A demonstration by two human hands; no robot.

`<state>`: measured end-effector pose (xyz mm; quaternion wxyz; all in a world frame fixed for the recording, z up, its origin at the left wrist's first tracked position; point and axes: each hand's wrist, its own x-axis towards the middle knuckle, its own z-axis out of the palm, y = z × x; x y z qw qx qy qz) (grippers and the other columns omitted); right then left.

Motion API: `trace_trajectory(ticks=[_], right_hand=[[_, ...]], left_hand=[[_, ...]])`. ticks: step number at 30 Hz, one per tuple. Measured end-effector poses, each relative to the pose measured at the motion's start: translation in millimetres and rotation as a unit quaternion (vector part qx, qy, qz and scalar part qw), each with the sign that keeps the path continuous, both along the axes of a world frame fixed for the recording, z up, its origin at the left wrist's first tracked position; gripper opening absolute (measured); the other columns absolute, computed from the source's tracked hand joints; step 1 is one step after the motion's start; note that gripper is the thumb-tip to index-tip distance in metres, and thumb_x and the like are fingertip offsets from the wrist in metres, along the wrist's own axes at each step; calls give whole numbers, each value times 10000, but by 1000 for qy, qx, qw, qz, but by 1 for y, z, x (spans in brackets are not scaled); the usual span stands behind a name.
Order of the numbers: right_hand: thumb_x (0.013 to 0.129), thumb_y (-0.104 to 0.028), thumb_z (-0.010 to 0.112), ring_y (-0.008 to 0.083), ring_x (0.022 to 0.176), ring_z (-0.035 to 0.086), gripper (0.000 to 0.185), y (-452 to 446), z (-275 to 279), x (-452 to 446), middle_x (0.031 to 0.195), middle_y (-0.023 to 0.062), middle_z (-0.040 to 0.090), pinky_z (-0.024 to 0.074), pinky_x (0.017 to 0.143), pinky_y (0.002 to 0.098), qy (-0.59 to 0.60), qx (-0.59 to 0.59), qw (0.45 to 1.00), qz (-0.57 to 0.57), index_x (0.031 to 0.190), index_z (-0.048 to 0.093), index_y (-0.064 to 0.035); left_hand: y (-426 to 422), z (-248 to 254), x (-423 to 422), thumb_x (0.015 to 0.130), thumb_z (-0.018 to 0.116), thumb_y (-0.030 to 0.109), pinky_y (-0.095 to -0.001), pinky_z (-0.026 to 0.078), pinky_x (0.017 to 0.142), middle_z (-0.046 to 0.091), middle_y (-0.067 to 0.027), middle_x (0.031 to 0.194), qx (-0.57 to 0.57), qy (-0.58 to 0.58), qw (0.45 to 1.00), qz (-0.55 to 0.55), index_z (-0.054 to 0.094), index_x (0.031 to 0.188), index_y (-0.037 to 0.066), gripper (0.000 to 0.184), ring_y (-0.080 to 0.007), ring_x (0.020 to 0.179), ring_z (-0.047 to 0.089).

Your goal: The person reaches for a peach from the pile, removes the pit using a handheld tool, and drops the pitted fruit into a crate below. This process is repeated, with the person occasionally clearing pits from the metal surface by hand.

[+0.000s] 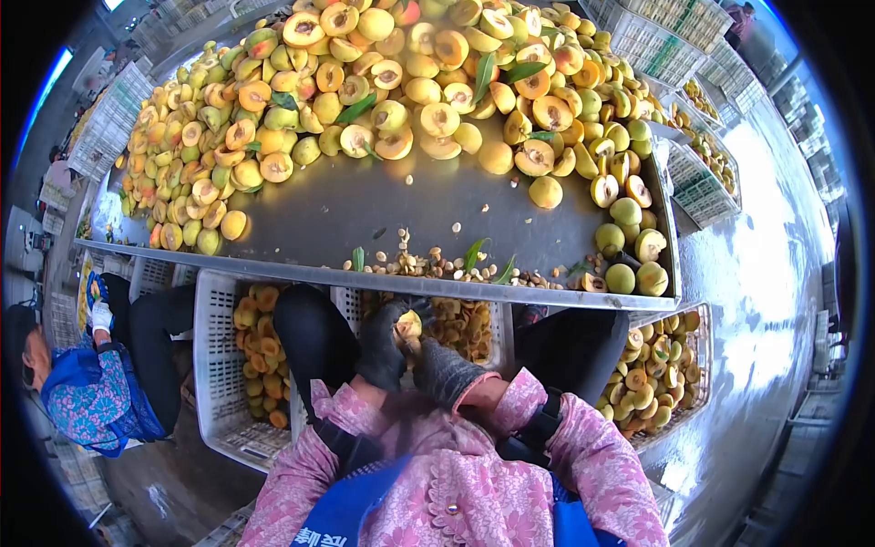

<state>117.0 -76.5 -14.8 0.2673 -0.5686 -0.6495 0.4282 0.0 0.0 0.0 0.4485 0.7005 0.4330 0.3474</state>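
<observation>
My left hand [381,354] has its gloved fingers curled round one piece of yellow fruit [407,326], held between my knees, just below the table's front edge. My right hand [448,376] is beside it, gloved fingers bent; I can't tell how narrow their grip is or whether they hold anything. On the metal table [365,210], a bare stretch lies between the fruit heap [387,73], too many to count, and the scattered pits [415,264] along the edge. Three crates surround my legs: left crate [215,365], middle crate [502,337], right crate [705,351].
</observation>
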Motion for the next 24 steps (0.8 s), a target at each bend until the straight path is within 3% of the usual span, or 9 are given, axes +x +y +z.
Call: trace_trajectory(ticks=[2,8,11,14,16,19,22,24], right_hand=[[731,-103,594,379,788,584,622,2,16,4,915,253,563,459,638,417,-26,-22,999,14,1301,354,-36],[751,-168,596,414,719,576,478,13,9,6,745,228,573,455,619,430,76,20,997,12,1187,472,-20],[759,-216,590,414,724,577,467,14,1,7,756,239,573,448,621,448,16,-72,995,60,1167,484,-16],[760,-212,578,386,703,575,424,18,10,11,822,225,592,443,598,437,-38,-70,991,109,1145,519,-43],[764,-186,561,358,697,567,364,21,-12,11,853,202,598,442,595,411,-47,-26,980,192,1108,546,-66],[767,-143,540,314,691,557,275,15,-19,10,864,151,604,440,600,375,-13,40,984,173,1036,574,-94],[774,-108,529,288,714,559,236,12,0,16,862,117,599,448,638,366,97,-50,985,135,1005,579,-92],[778,-94,533,276,741,569,234,12,1,22,864,103,596,457,664,360,103,-14,979,173,1008,577,-86]], left_hand=[[1,2,1,714,634,172,-353,486,707,641,-140,842,-2,-32,999,-18,604,958,13,293,-274,788,632],[7,1,-2,680,667,188,-350,489,718,641,-134,840,55,-11,998,-33,600,938,10,321,-268,783,630],[8,-7,-12,671,678,194,-348,491,749,650,-143,882,49,14,995,-83,603,989,1,379,-265,815,635],[11,15,-8,672,677,192,-346,490,776,656,-151,914,43,17,992,-116,604,1026,-7,413,-262,843,638],[11,-2,-8,692,668,191,-346,491,777,659,-149,917,1,-39,993,-116,606,1027,-11,396,-251,845,638],[10,2,-8,739,632,203,-338,496,767,664,-136,915,-9,-33,994,-105,608,1021,-12,355,-227,840,638],[9,-4,-8,805,563,229,-324,504,739,661,-112,909,-29,-37,994,-97,608,1019,-6,320,-198,822,633],[8,-19,-8,845,511,244,-310,509,717,655,-95,905,-49,-59,994,-75,607,1017,-3,316,-182,805,628]])
